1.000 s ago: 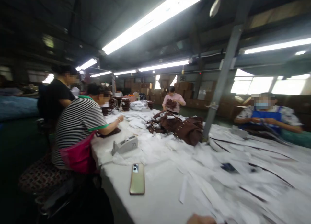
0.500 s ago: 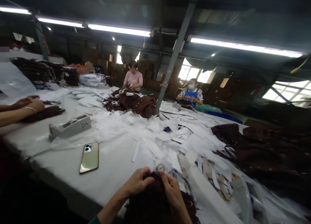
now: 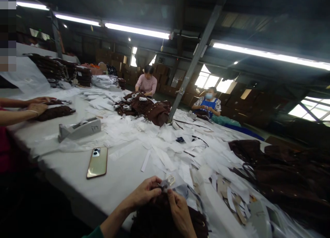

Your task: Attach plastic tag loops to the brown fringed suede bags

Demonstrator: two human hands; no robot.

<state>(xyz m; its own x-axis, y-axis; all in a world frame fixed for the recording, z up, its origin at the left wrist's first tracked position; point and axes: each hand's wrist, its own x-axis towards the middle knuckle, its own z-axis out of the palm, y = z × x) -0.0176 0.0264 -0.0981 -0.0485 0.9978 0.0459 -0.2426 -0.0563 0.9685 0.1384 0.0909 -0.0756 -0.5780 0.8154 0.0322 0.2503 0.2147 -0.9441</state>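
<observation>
A dark brown article [image 3: 157,217] with metal eyelets, its kind unclear, lies at the table's near edge. From its top juts a pale, ring-like buckle [image 3: 171,180], with thin whitish wrapping around its base. My left hand [image 3: 144,194] pinches this wrapped part from the left, thumb and fingers closed. On the other side my right hand [image 3: 179,208] grips it low, its thumb pressed close to the left fingertips; its other fingers are partly hidden. A greyish strap [image 3: 194,195] lies just beyond my right hand.
A phone [image 3: 97,163] and a grey tape dispenser [image 3: 79,128] are on the left. White paper [image 3: 154,138] covers the middle. Brown articles [image 3: 283,176] are heaped right, near a box of scraps [image 3: 229,193]. A co-worker's hands [image 3: 37,107] work at left; two people stand across the table.
The view has shifted slightly. The buckle now sticks up more to the right, and my left fingers have closed in around its base. My right hand has slid a little lower.
</observation>
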